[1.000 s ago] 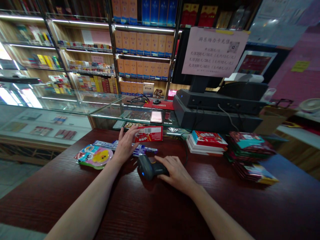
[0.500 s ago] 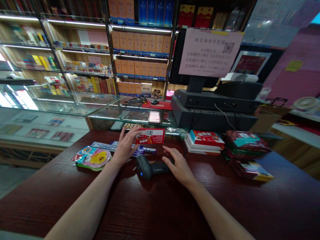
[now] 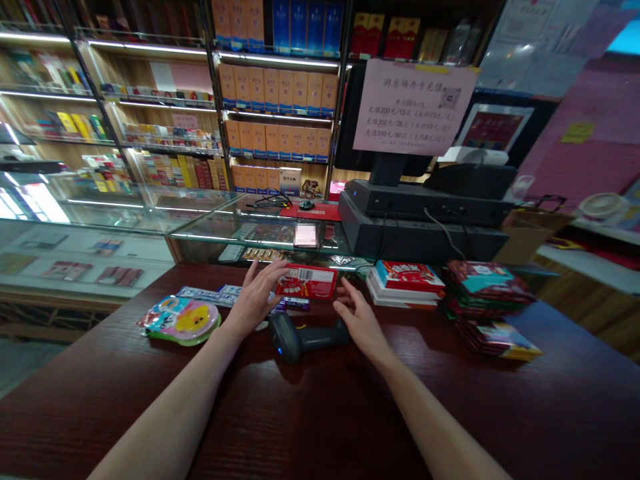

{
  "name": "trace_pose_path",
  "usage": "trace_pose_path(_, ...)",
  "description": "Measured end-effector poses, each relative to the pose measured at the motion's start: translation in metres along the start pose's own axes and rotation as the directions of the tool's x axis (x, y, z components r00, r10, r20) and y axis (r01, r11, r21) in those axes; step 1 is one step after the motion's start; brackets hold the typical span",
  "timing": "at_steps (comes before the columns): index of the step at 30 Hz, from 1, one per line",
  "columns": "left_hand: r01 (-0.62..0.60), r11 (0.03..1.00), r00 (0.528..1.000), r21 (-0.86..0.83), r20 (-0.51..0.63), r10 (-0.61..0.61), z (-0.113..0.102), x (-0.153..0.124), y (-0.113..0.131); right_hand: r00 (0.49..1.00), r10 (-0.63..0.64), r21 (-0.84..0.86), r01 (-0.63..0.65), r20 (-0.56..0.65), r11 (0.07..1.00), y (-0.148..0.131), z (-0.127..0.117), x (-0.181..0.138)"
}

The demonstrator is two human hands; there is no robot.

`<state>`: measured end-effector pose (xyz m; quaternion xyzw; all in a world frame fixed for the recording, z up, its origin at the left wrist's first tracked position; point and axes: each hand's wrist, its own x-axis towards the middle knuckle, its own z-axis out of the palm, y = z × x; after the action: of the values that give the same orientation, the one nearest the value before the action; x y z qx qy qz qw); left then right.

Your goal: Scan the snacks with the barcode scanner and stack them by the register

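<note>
My left hand (image 3: pixel 255 300) holds a flat red box (image 3: pixel 307 281) by its left end, lifted just above the dark wooden counter (image 3: pixel 310 413). To the right, my right hand (image 3: pixel 361 321) hovers with fingers spread, holding nothing, its fingertips close to the box's right end. A dark handheld barcode scanner (image 3: pixel 303 337) lies on the counter between my two wrists, untouched. Long blue wrapped packs (image 3: pixel 210 295) lie under and left of my left hand.
A round colourful cartoon pack (image 3: pixel 183 320) lies at the left. Stacks of red and dark packets (image 3: pixel 407 281) (image 3: pixel 487 300) sit at the right. Behind them stands a black till (image 3: pixel 425 213) with a pink paper notice. A glass display case (image 3: pixel 150 213) and stocked shelves fill the back.
My right hand let go of the scanner, which now lies on the counter, and moved forward toward the red box. My left hand lowered the box slightly.
</note>
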<state>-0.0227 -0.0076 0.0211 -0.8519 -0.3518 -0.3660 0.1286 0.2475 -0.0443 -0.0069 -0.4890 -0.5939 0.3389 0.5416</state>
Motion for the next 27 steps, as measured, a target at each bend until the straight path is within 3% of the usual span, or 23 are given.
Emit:
trace_pose_path(6,-0.041,0.999,0.999,0.002,0.010,0.041,0.003,0.001,0.003,1.000,-0.004,-0.018,0.004,0.024,1.000,-0.003,0.000,-0.001)
trace_pose_path(12,-0.048,0.999,0.998,-0.018,-0.032,0.047,0.004,0.003,0.004,0.997,0.054,0.131,-0.061,0.050,0.989,-0.004,0.003,-0.001)
trace_pose_path(18,0.021,0.992,0.999,-0.121,-0.045,-0.027,0.004,0.004,0.006,0.993,0.083,0.196,-0.098,0.084,0.976,-0.011,0.003,-0.002)
trace_pose_path(27,0.110,0.983,0.991,-0.149,-0.058,-0.120,0.007,0.002,0.002,0.995,0.068,0.201,-0.080,0.068,0.976,-0.014,0.005,-0.004)
